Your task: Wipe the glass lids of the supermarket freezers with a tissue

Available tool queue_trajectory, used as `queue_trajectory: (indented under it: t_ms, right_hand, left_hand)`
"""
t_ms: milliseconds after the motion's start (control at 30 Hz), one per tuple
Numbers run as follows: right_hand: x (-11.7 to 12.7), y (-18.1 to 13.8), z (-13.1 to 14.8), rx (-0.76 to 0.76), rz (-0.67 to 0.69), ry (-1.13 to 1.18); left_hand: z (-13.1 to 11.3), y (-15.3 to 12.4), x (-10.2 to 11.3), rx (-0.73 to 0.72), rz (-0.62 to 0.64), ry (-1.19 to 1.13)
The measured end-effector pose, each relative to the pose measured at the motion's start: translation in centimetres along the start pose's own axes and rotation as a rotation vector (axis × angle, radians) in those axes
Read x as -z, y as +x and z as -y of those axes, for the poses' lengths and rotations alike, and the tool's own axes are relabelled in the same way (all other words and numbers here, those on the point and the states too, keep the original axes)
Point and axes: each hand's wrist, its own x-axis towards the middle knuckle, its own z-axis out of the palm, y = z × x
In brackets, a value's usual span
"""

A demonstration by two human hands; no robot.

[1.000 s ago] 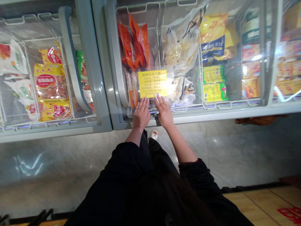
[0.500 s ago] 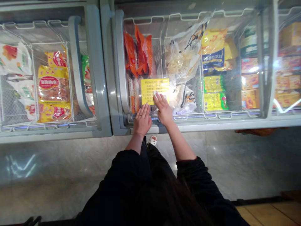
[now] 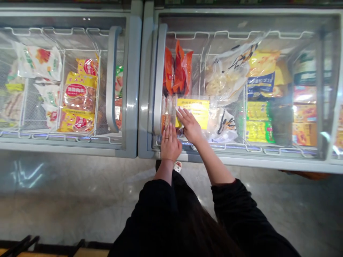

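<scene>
My left hand [image 3: 169,142] lies flat on the glass lid [image 3: 268,43] of a chest freezer, fingers together and stretched, a ring on one finger. My right hand [image 3: 189,125] rests just right of it, fingers extended and pressed on a small white cloth or paper at the left edge of a yellow notice [image 3: 197,110] stuck on the glass. Whether the fingers pinch it I cannot make out. Orange packets [image 3: 177,71] sit under the glass just beyond my hands. The lid's grey handle [image 3: 158,78] runs along the left of my left hand.
A second freezer [image 3: 134,71] stands to the left, its lid handle [image 3: 110,78] upright, with yellow and red food bags [image 3: 79,100] in wire baskets. Boxes and bags [image 3: 261,82] fill the right baskets. Grey tiled floor [image 3: 66,200] lies below; a white shoe [image 3: 177,166] shows near the freezer.
The view has shifted left, so the freezers sit further right in frame. My right hand has slid up and left across the yellow notice; my left hand stays flat beside it.
</scene>
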Motion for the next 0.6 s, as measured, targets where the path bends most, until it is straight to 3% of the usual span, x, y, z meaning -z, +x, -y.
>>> queue_trajectory:
  t_ms: [133, 267, 367, 467, 600]
  right_hand:
    - [1.2, -0.5, -0.4, 0.179, 0.15, 0.023]
    - [2.9, -1.9, -2.6, 0.142, 0.138, -0.006]
    - [2.3, 0.6, -2.3, 0.076, 0.072, -0.027]
    - [0.8, 3.4, -0.6, 0.13, 0.101, -0.005]
    - [0.8, 2.4, -0.3, 0.186, 0.137, 0.017]
  left_hand:
    - [0.0, 0.0, -0.2, 0.035, 0.027, -0.039]
    - [0.0, -0.1, -0.2, 0.051, 0.058, -0.1]
    - [0.0, -0.2, 0.0, 0.037, 0.04, -0.112]
    - [0.0, -0.4, 0.1, 0.006, 0.008, -0.092]
    - [0.2, -0.5, 0.2, 0.0, 0.015, -0.121]
